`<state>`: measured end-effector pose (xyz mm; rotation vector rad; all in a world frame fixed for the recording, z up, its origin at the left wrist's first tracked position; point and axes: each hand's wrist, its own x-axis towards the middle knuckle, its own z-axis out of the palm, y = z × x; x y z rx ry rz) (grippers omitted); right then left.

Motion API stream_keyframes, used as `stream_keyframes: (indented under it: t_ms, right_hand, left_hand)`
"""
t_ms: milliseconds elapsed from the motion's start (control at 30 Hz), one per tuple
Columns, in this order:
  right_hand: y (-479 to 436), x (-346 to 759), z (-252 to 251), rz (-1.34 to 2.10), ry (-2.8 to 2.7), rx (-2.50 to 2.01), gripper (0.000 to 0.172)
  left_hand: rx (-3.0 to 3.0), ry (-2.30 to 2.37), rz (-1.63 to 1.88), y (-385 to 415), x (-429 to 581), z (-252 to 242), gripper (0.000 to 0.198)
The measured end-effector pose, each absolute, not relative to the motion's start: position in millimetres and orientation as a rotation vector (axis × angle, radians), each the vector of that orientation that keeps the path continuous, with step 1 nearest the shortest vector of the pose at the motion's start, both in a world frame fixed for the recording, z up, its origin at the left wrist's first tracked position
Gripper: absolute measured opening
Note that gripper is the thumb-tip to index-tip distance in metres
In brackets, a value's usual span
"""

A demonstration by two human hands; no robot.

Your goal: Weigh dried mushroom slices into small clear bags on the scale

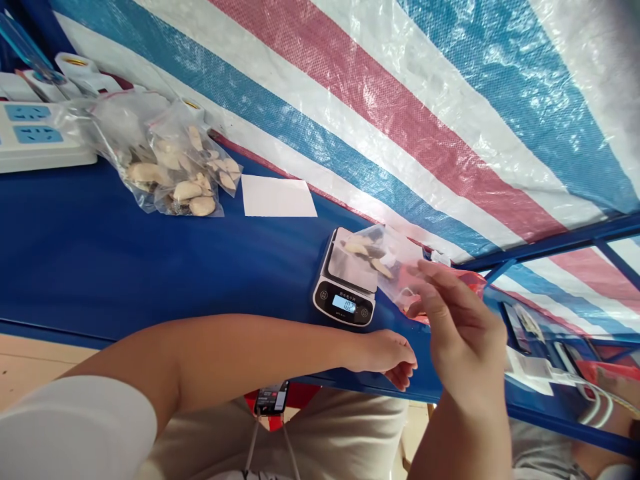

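A small electronic kitchen scale [344,308] stands on the blue table with its display lit, reading about 10.2. A clear zip bag [395,253] with a few pale dried slices [367,253] lies partly on the scale's plate and hangs over its right side. My right hand [463,327] is at the free end of this bag, its fingers apart; whether they touch the plastic I cannot make out. In front of the scale, my left hand [385,357] rests by the table's near edge with fingers curled in, holding nothing visible.
Bags of similar dried slices [187,190] lie at the back left beside a white power strip [47,143]. A white card [279,197] lies behind the scale. Red plastic [470,281] sits behind my right hand. A phone [271,398] is below the table edge.
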<state>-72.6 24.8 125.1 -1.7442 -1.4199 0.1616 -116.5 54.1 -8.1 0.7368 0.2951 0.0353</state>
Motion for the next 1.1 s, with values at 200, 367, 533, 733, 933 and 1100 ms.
stream_keyframes:
  t_ms: [200,367,533,733,933,1100]
  right_hand:
    - [24,-62,114,0.26,-1.394,-1.751,0.036]
    - [24,-57,106,0.354,-1.247,-1.665,0.036]
    - [28,-59,103,0.336,-1.236,-1.686,0.034]
    - [26,-55,100,0.318,-1.231,-1.71,0.033]
    - [30,-59,95,0.367,-1.092,-1.588,0.026]
    - [29,-53,84,0.463,-1.043,-1.637,0.034]
  left_hand:
    - [0.739,0.283,0.04,54,-118,-8,0.006]
    - [0.719,0.303,0.027,54,-113,-10,0.005]
    - [0.725,0.3,0.024,54,-114,-8,0.006]
    - [0.71,0.3,0.028,55,-117,-5,0.01]
    - [0.719,0.3,0.027,55,-117,-5,0.01]
    - [0.757,0.285,0.031,53,-115,-9,0.01]
